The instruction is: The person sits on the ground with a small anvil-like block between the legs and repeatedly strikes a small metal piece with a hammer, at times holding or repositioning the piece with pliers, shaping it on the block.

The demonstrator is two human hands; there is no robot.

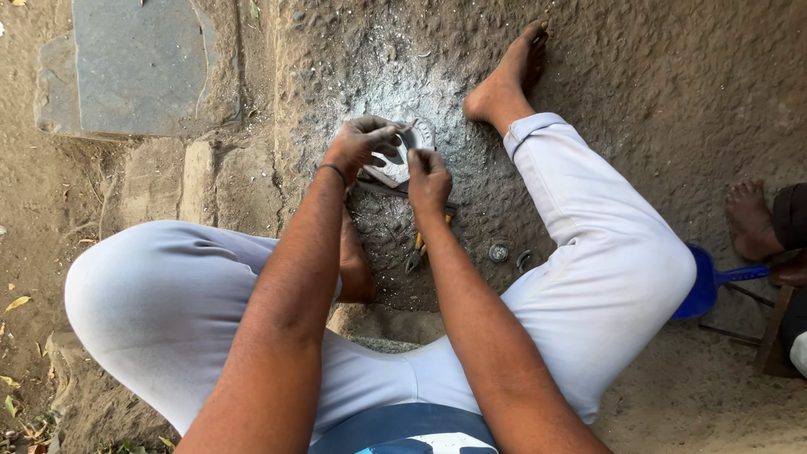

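left hand (361, 145) fingers curled, gripping | right hand (429, 181) fingers bent, pinching | hands close together, forearms extended

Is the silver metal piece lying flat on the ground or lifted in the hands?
Lifted. The left hand and right hand both grip the metal piece, tilted above the ashy ground. Pliers lie below.

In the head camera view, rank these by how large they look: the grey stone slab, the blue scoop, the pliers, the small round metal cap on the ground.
1. grey stone slab
2. blue scoop
3. pliers, partly hidden by the right hand
4. small round metal cap
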